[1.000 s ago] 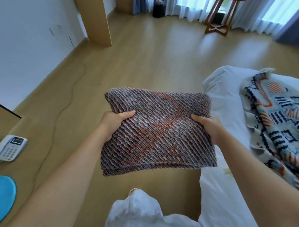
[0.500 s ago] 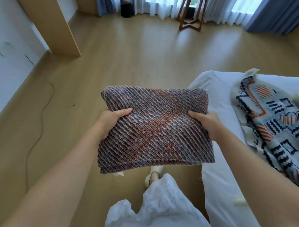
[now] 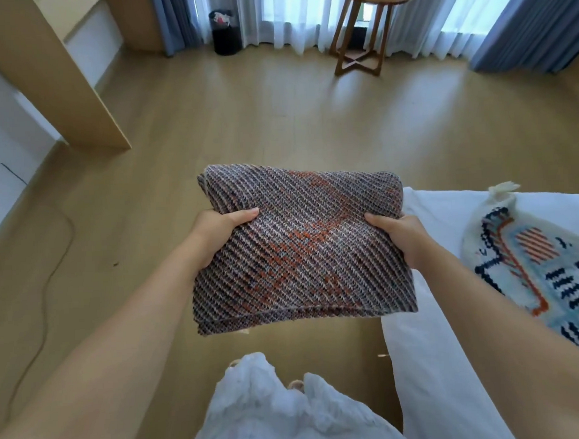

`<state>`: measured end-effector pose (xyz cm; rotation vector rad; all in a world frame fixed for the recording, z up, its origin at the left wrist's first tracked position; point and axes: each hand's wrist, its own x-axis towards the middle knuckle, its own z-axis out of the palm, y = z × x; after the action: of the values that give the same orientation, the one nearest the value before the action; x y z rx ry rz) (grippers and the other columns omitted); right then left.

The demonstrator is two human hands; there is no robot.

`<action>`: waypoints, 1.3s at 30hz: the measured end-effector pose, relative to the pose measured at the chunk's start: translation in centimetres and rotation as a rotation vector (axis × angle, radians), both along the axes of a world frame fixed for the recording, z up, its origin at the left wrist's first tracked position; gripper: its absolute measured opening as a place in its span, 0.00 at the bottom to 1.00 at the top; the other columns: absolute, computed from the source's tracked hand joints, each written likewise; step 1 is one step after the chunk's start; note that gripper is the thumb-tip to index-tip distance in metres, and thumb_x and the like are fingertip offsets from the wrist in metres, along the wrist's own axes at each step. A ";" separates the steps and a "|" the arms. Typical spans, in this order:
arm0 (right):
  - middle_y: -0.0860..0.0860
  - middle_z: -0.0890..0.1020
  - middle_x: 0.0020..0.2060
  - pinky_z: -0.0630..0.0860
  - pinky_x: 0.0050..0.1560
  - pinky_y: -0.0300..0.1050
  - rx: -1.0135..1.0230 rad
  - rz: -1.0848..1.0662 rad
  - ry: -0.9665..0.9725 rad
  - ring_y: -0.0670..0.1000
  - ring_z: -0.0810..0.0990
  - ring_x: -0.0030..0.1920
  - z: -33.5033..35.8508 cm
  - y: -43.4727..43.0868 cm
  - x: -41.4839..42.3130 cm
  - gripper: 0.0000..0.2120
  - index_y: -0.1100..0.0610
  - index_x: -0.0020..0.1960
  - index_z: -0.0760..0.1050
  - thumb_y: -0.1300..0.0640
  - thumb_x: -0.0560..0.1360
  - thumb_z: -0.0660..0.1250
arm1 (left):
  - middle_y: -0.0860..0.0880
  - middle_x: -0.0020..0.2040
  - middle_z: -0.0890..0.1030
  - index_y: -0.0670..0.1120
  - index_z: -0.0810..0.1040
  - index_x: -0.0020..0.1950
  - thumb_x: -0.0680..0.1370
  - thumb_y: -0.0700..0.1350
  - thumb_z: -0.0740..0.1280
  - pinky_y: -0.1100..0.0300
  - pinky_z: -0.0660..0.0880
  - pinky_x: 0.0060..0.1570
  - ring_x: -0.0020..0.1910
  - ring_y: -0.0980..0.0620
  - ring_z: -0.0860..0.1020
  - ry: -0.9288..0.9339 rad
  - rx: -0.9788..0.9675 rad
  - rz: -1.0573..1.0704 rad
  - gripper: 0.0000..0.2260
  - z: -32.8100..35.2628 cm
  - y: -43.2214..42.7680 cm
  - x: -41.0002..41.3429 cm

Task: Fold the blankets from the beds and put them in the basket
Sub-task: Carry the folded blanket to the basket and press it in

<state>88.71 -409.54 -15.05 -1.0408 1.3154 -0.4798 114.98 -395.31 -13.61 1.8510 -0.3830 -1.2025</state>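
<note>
A folded knit blanket [image 3: 302, 248], grey-brown with orange patches, is held flat in the air in front of me above the wooden floor. My left hand [image 3: 216, 235] grips its left edge with the thumb on top. My right hand [image 3: 405, 237] grips its right edge the same way. A second blanket [image 3: 542, 271], white with blue and orange patterns, lies spread on the white bed [image 3: 441, 232] at the right. No basket can be made out.
A round wooden side table [image 3: 360, 43] stands by the curtained window [image 3: 292, 16] ahead. A black bin [image 3: 226, 33] sits left of it. A wooden desk panel [image 3: 53, 80] rises at the left, and a cable [image 3: 51, 269] trails along the floor.
The view has swung right and lifted toward the window; the phone and blue object at the left have left the frame. Both hands keep the same grip on the folded blanket.
</note>
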 end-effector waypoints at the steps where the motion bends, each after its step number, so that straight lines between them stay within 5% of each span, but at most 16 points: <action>1: 0.54 0.81 0.46 0.77 0.42 0.46 0.002 -0.008 0.000 0.55 0.81 0.46 -0.1 -1.6 0.7 0.19 0.60 0.57 0.73 0.56 0.70 0.73 | 0.44 0.56 0.81 0.41 0.74 0.63 0.66 0.54 0.76 0.47 0.74 0.59 0.51 0.42 0.80 -0.005 -0.001 -0.007 0.31 -0.1 -1.7 0.8; 11: 0.58 0.82 0.50 0.77 0.56 0.57 -0.050 -0.093 0.035 0.59 0.82 0.48 -1.2 -19.4 10.7 0.28 0.61 0.61 0.73 0.53 0.66 0.77 | 0.44 0.56 0.81 0.41 0.74 0.63 0.65 0.56 0.76 0.44 0.74 0.59 0.51 0.42 0.80 0.003 0.009 -0.094 0.33 -0.9 -20.7 12.1; 22: 0.59 0.82 0.50 0.78 0.55 0.57 -0.024 -0.259 0.002 0.60 0.82 0.48 -0.5 -37.7 18.1 0.25 0.62 0.60 0.72 0.55 0.67 0.76 | 0.48 0.46 0.80 0.45 0.73 0.59 0.69 0.52 0.74 0.50 0.74 0.52 0.46 0.44 0.79 0.038 -0.004 -0.225 0.23 0.6 -44.0 21.3; 29: 0.58 0.82 0.49 0.78 0.55 0.56 -0.050 -0.279 0.025 0.59 0.82 0.47 -1.4 -50.8 18.2 0.24 0.62 0.60 0.73 0.54 0.68 0.75 | 0.46 0.49 0.81 0.42 0.74 0.62 0.69 0.51 0.75 0.46 0.75 0.58 0.50 0.42 0.80 0.045 -0.018 -0.253 0.25 -0.7 -57.9 21.4; 39: 0.58 0.83 0.48 0.79 0.43 0.48 -0.054 -0.243 -0.012 0.58 0.83 0.45 0.1 -73.9 17.0 0.21 0.62 0.59 0.73 0.57 0.69 0.74 | 0.44 0.56 0.80 0.41 0.73 0.63 0.67 0.52 0.76 0.47 0.74 0.59 0.51 0.42 0.80 0.015 -0.035 -0.201 0.29 0.3 -79.5 19.8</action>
<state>105.75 -483.41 -14.93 -0.9243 1.4322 -0.7063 134.74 -474.80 -13.32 1.8046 -0.5893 -1.3343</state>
